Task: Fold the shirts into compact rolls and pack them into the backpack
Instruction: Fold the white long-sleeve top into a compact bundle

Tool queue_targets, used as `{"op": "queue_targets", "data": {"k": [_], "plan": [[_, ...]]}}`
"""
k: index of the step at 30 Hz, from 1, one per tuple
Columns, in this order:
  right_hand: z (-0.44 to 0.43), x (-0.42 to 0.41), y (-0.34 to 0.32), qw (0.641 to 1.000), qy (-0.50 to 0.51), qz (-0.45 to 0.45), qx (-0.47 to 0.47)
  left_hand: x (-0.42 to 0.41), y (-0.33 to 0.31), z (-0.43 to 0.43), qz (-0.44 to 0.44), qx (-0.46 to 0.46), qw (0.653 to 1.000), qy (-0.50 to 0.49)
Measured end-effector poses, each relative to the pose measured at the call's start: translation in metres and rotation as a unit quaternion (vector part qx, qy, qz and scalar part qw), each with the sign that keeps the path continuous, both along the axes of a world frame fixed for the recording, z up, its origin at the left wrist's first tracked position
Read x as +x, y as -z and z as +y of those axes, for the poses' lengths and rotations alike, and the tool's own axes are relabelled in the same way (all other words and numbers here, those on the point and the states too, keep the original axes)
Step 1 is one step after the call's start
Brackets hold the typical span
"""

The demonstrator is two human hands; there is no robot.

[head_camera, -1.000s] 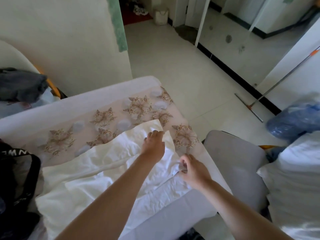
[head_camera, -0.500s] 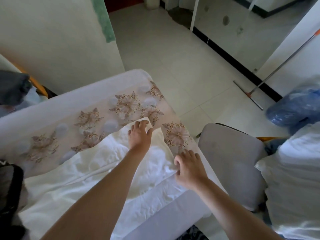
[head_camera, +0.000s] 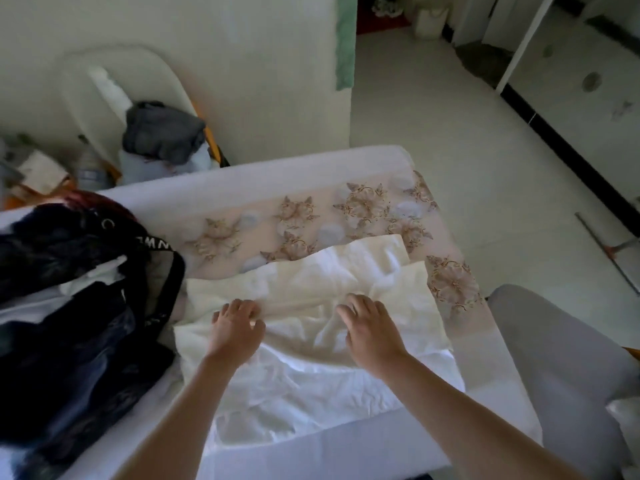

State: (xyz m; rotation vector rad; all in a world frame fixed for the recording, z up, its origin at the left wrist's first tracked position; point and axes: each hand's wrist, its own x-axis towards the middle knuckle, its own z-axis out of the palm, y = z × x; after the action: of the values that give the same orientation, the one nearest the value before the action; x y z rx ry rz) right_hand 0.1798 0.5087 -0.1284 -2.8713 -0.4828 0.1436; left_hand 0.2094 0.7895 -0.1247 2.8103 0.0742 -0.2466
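A white shirt (head_camera: 346, 271) lies spread and creased on the table, its far edge partly folded over. My left hand (head_camera: 235, 329) rests on the shirt's left part with the fingers bent onto the cloth. My right hand (head_camera: 370, 327) lies flat on the shirt's middle, fingers spread. The black backpack (head_camera: 69, 323) stands at the left of the table, its mouth open, with white cloth showing inside. Its lettered strap (head_camera: 166, 268) hangs toward the shirt.
The table (head_camera: 311, 174) carries a pink floral runner (head_camera: 363, 209) behind the shirt. A grey chair seat (head_camera: 554, 358) stands at the right. Grey clothes (head_camera: 162, 133) are piled on a white chair at the back left. A mop (head_camera: 609, 258) lies on the floor.
Both hands have come back from the shirt's right end toward its middle and left. The view has swung left, bringing the backpack fully into sight.
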Motion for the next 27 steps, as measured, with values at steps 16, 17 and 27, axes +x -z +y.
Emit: {"op": "queue_targets", "data": {"k": [16,17,27], "plan": [[0.049,0.016,0.002,0.997,0.012,0.011,-0.081,-0.006,-0.034,0.071,0.167,-0.107,0.971,-0.131],[0.052,0.01,0.001,0.998,-0.008,0.0,-0.067,-0.013,-0.03,0.074,0.18,-0.11,0.967,-0.142],[0.031,-0.038,0.012,0.996,-0.072,0.03,-0.038,-0.074,0.01,0.053,0.064,-0.028,0.981,0.18]]}}
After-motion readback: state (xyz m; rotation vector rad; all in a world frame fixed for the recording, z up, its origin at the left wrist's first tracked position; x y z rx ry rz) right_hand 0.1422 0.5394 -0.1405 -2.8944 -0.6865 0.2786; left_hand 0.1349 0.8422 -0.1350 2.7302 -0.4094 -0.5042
